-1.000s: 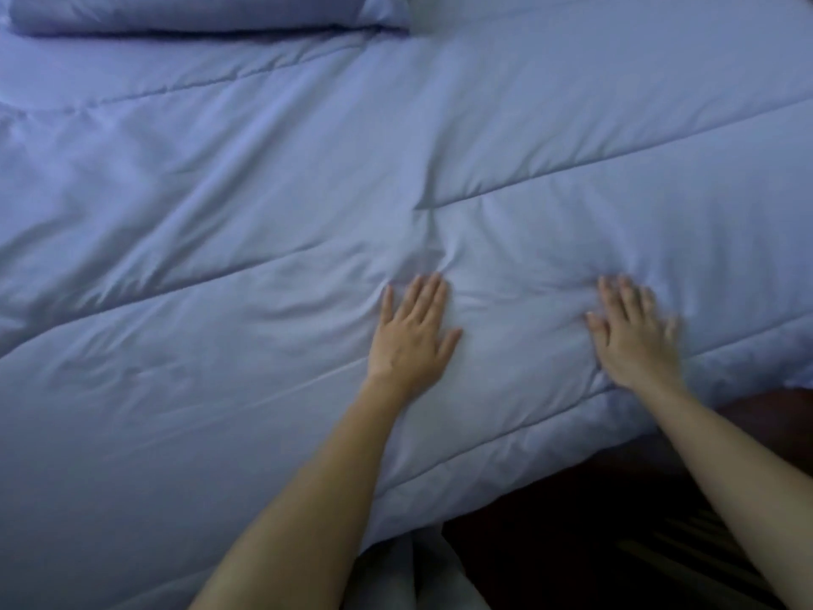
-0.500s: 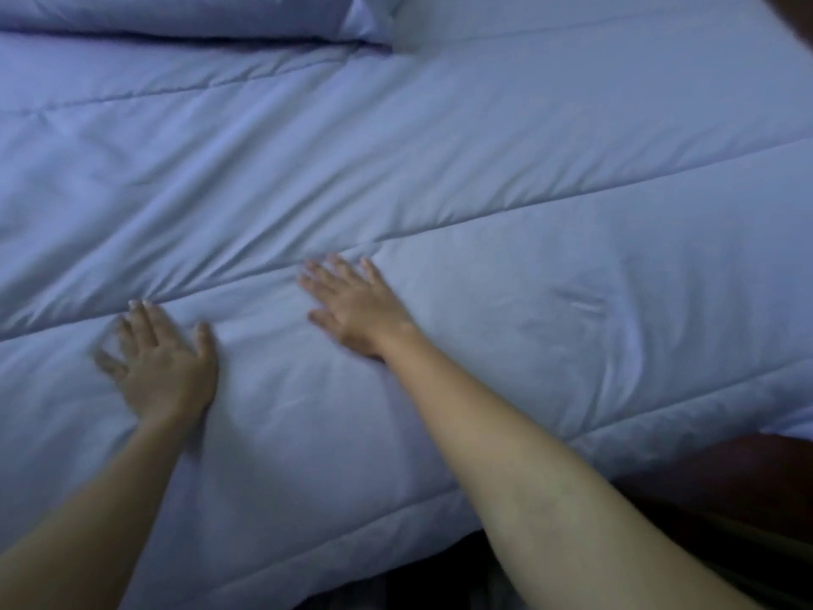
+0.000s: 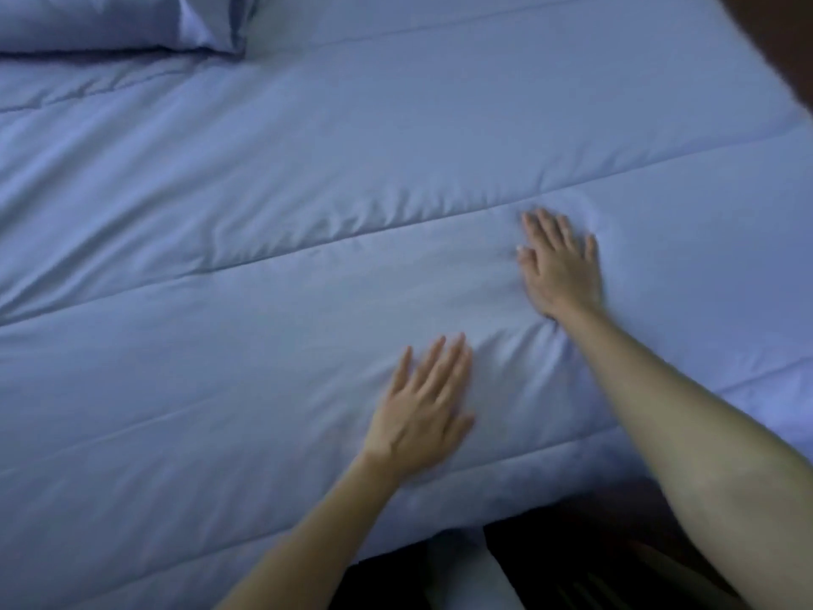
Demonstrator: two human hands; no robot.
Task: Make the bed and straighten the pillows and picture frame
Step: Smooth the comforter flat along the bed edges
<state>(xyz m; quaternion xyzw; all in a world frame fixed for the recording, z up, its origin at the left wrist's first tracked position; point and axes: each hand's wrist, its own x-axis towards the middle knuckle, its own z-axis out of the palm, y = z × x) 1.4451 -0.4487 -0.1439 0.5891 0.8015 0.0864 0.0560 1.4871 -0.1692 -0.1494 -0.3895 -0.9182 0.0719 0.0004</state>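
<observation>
Comforter [image 3: 308, 178] covers the bed from the near edge to the pillow [image 3: 101, 19] at the far left corner, its quilted seams running left to right across our view. We press both hands flat on it, fingers extended, gripping nothing. Our left hand [image 3: 424, 407] lies nearer the edge; our right hand [image 3: 561, 266] lies farther in, beside a seam. Small wrinkles fan between them. We judge the pillow lies well apart, far left, nearer our left hand.
</observation>
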